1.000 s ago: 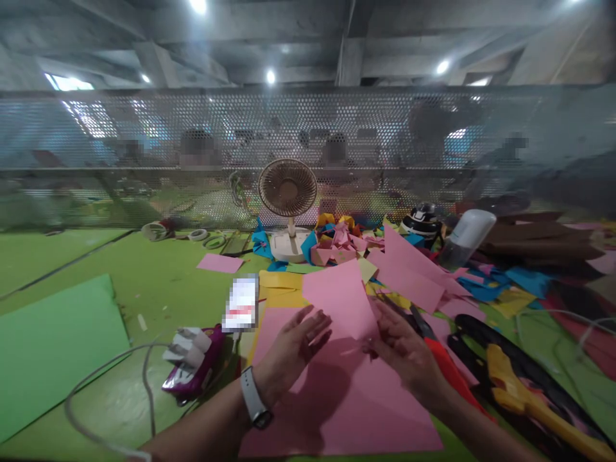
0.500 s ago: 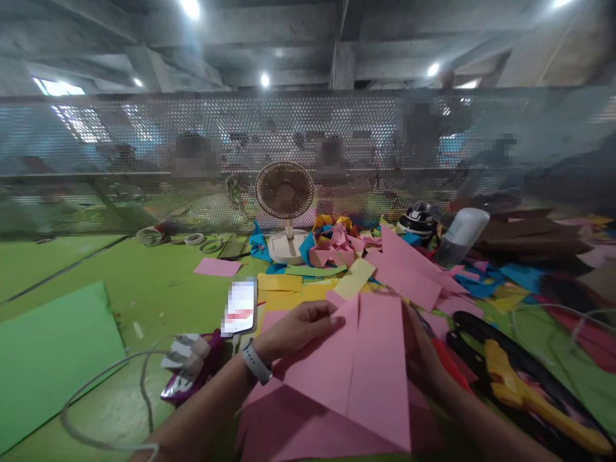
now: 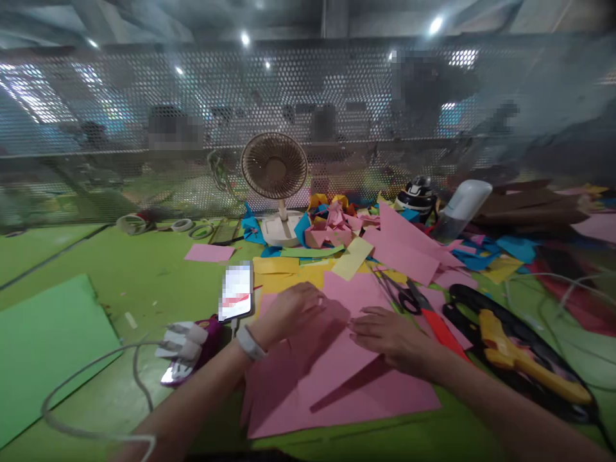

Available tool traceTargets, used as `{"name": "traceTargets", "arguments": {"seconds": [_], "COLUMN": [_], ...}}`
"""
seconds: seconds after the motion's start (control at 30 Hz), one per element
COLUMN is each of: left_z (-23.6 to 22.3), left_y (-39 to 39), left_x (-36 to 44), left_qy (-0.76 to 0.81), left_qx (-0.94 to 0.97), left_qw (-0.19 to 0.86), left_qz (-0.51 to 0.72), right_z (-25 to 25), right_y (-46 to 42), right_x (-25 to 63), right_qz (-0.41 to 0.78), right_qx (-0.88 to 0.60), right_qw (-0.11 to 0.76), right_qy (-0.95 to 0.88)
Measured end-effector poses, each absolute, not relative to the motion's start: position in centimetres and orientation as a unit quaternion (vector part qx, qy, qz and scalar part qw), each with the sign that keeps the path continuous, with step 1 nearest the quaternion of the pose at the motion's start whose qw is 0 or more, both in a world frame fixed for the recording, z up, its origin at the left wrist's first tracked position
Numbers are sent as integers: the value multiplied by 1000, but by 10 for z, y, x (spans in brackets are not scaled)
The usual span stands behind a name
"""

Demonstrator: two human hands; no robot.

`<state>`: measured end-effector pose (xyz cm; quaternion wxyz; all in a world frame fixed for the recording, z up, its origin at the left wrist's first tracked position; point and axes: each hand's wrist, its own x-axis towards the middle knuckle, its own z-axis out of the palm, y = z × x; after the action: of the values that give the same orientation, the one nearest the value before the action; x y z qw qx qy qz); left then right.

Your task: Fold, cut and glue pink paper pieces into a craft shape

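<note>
A large pink paper sheet (image 3: 346, 391) lies folded on the green table in front of me. My left hand (image 3: 291, 311), with a white watch on its wrist, rests on the sheet's upper left part, fingers curled down against the paper. My right hand (image 3: 387, 333) lies flat on the fold, fingers stretched toward the left hand. Both hands press the paper down. Black-handled scissors (image 3: 402, 296) lie just beyond my right hand.
A small fan (image 3: 275, 176) stands at the back with a heap of coloured paper scraps (image 3: 337, 231). A phone (image 3: 235, 292) and a purple charger with cable (image 3: 185, 350) lie left. A green sheet (image 3: 43, 346) sits far left, a yellow glue gun (image 3: 520, 353) right.
The pink sheet was lifted and folded half a second ago; it now lies flat on the table with both hands pressing on it. The view has tilted down.
</note>
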<state>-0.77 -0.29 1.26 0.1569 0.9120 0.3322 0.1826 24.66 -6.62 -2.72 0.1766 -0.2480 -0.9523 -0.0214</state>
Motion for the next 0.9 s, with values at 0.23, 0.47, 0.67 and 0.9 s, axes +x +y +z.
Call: {"name": "traceTargets", "arguments": {"seconds": [0.23, 0.47, 0.67, 0.9], "left_z": [10, -3, -11, -16], "left_y": [-56, -57, -54, -43], "left_x": [-36, -36, -44, -46], "left_qy": [275, 270, 304, 286], "left_qx": [945, 947, 936, 928], "left_qw": [147, 126, 115, 71], "left_qz": [103, 123, 136, 228], "right_z": [-32, -20, -21, -30], "right_y": [-64, -72, -73, -59], "right_x": [250, 253, 253, 251], "right_qz": [-35, 11, 28, 80], "right_qx": [-304, -349, -370, -369], "right_qw": [212, 129, 134, 279], "right_qy": [-928, -928, -919, -883]}}
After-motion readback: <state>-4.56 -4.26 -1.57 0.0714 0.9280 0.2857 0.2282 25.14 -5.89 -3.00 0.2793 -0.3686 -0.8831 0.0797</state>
